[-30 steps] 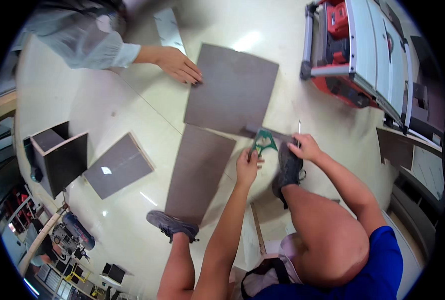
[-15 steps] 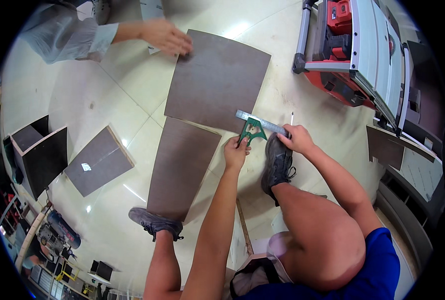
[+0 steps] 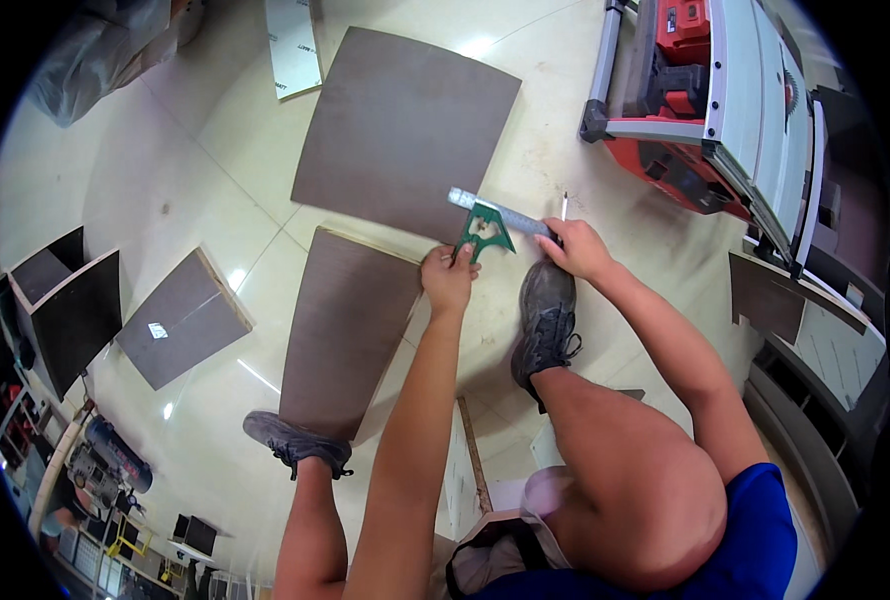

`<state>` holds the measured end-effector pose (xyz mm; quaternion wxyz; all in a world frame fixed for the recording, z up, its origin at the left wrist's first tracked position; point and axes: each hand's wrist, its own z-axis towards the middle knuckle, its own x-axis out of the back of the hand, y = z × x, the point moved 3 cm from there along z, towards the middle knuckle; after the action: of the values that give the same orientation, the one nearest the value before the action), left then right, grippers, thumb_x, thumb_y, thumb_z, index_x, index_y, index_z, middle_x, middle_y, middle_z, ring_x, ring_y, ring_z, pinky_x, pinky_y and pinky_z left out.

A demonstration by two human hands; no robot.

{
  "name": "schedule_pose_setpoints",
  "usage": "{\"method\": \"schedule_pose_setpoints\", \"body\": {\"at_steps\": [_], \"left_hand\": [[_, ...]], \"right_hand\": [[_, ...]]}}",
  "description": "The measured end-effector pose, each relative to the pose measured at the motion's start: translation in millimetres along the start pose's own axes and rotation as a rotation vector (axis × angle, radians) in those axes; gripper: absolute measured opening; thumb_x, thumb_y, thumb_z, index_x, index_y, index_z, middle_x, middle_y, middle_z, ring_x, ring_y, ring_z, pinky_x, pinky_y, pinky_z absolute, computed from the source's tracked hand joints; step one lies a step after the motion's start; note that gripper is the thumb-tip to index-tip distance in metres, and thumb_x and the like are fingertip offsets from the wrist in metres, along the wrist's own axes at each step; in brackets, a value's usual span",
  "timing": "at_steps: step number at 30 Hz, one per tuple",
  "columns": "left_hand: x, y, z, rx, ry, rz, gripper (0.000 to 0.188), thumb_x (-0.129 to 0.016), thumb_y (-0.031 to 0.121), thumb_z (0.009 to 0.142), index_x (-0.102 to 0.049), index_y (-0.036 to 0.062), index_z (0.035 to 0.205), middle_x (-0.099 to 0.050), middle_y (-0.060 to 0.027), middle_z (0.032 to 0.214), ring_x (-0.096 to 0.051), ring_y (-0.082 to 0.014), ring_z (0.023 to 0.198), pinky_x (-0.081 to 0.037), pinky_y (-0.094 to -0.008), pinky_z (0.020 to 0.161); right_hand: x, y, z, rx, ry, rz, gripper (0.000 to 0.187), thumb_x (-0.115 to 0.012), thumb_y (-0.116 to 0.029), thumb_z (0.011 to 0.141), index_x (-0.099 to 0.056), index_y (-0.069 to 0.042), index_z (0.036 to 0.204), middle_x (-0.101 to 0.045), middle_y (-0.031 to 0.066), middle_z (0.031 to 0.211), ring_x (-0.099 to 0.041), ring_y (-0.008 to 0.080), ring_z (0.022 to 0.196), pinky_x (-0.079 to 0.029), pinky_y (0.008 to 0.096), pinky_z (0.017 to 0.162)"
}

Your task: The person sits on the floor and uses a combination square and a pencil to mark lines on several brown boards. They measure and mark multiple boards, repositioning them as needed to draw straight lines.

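A combination square with a green head (image 3: 485, 232) and a steel blade (image 3: 515, 218) is held between my hands, its blade end over the corner of a large brown board (image 3: 405, 125). My left hand (image 3: 449, 278) grips the green head, fingers curled round its lower part. Closed on the blade's right end is my right hand (image 3: 577, 248); a slim white pen-like stick (image 3: 565, 206) points up from beside its fingers. A second brown board (image 3: 350, 330) lies closer to me, its far edge by the large board and its near end beside my left shoe (image 3: 300, 440).
A red and grey table saw (image 3: 705, 110) stands at the far right. Left on the floor lie a smaller brown panel (image 3: 180, 320) and a dark open box (image 3: 75, 310). A white strip (image 3: 293, 50) is beyond the large board. A person's grey sleeve (image 3: 100, 55) shows at upper left.
The other person's hand has left the large board and gone out of view. That board has shifted away and left, opening a gap to the second board. My hands moved slightly with the square.
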<state>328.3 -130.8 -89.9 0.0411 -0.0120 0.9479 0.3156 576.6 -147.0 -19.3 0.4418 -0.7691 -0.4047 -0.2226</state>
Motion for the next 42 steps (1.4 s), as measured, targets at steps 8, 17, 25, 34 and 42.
{"method": "schedule_pose_setpoints", "body": {"at_steps": [8,17,25,34,42], "left_hand": [[11,45,28,-0.003,0.183,-0.071,0.038,-0.072,0.01,0.096,-0.048,-0.0112,0.117,-0.07,-0.0187,0.095,-0.072,-0.0233,0.072,-0.058,-0.0295,0.055],[30,87,54,-0.07,0.238,-0.018,0.033,-0.073,0.005,0.094,-0.047,-0.0086,0.11,-0.07,-0.0227,0.092,-0.073,-0.0268,0.069,-0.058,-0.0331,0.049],[53,120,39,-0.015,0.144,0.396,0.024,-0.069,0.009,0.095,-0.058,-0.0088,0.106,-0.072,-0.0211,0.087,-0.075,-0.0264,0.067,-0.059,-0.033,0.05],[99,110,37,-0.313,0.148,0.955,0.025,-0.072,0.02,0.093,-0.069,-0.0038,0.097,-0.075,-0.0177,0.086,-0.074,-0.0262,0.064,-0.057,-0.0371,0.059],[96,139,10,-0.357,0.108,1.185,0.028,-0.066,0.032,0.096,-0.071,0.0048,0.101,-0.075,-0.015,0.093,-0.071,-0.0359,0.089,-0.055,-0.0459,0.076]], "right_hand": [[-5,-42,54,0.139,0.159,0.099,0.032,-0.063,-0.026,0.093,-0.066,-0.004,0.115,-0.071,0.0217,0.09,-0.068,0.0423,0.086,-0.054,0.0504,0.079],[-8,-82,100,0.126,0.075,0.166,0.032,-0.064,-0.023,0.091,-0.063,-0.004,0.116,-0.07,0.0227,0.095,-0.068,0.0438,0.087,-0.055,0.0512,0.078],[-23,-103,98,0.093,-0.047,-0.121,0.038,-0.062,-0.023,0.092,-0.056,-0.006,0.125,-0.068,0.0195,0.092,-0.069,0.0406,0.084,-0.056,0.0522,0.075],[-51,-126,88,0.162,-0.122,-0.067,0.05,-0.06,-0.024,0.095,-0.049,0.003,0.136,-0.068,0.0237,0.086,-0.068,0.0427,0.079,-0.055,0.0529,0.072],[-54,-123,84,0.168,-0.105,-0.029,0.052,-0.058,-0.024,0.095,-0.049,0.004,0.139,-0.068,0.0248,0.083,-0.067,0.0437,0.077,-0.055,0.0536,0.072]]}}
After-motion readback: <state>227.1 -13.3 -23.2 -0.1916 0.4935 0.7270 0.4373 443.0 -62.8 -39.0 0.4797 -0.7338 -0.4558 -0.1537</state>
